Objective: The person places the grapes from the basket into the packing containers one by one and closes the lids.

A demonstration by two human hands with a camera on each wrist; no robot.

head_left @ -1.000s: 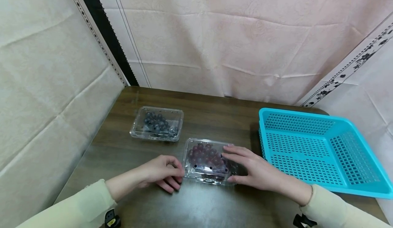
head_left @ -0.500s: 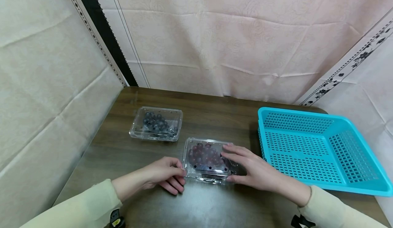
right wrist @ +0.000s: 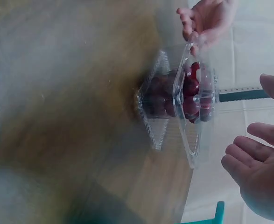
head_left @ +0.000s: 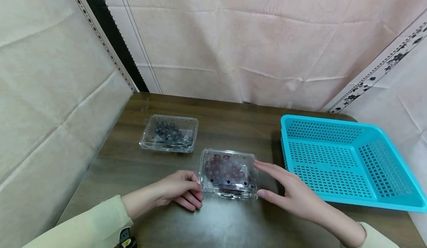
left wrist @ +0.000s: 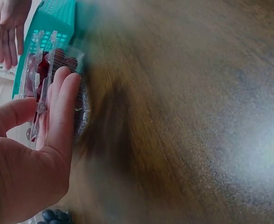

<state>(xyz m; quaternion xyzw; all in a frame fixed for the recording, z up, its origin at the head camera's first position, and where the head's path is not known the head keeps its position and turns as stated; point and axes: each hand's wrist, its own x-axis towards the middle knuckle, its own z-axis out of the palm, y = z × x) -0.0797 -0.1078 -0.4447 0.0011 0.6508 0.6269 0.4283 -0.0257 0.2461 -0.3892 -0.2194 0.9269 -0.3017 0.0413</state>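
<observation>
Two hands flank a clear ribbed clamshell (head_left: 228, 174): left (head_left: 176, 190) touching, right (head_left: 293, 196) spread, apart.

On the worktop (head_left: 233, 125) the box of grapes (head_left: 228, 172) lies just before me, between my hands: my left hand (head_left: 176, 191) touches its left end, my right hand (head_left: 288, 192) is just beside its right end. Behind it to the left lies the box of blueberries (head_left: 170, 133). The basket (head_left: 343, 161) stands at the right, beyond my right hand.
</observation>
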